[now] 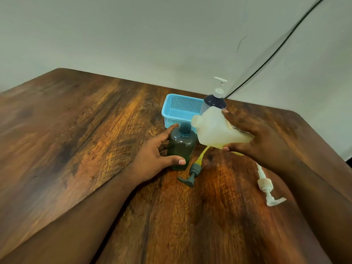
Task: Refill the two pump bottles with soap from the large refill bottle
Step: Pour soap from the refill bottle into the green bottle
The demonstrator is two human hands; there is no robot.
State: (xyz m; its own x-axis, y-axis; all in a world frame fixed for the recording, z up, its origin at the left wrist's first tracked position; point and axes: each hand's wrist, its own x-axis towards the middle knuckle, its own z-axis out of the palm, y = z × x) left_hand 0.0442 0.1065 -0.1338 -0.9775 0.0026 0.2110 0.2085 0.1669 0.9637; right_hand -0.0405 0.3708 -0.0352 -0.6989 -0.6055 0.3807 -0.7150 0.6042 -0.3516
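A dark green translucent bottle (182, 147) stands upright on the wooden table (76, 130), its pump removed and neck uncovered. My left hand (154, 155) wraps around its left side. My right hand (261, 138) grips the large whitish refill bottle (215, 128), tilted sideways in the air with its mouth pointing left, just right of the green bottle's neck. The grey pump (192, 174) with a yellowish tube lies on the table in front of the green bottle. A dark blue bottle (214, 103) with a white pump on stands behind the refill bottle.
A light blue perforated basket (181, 109) sits behind the green bottle near the wall. A white pump (266, 187) lies on the table at the right. A black cable (276, 50) runs down the wall to the table's back edge.
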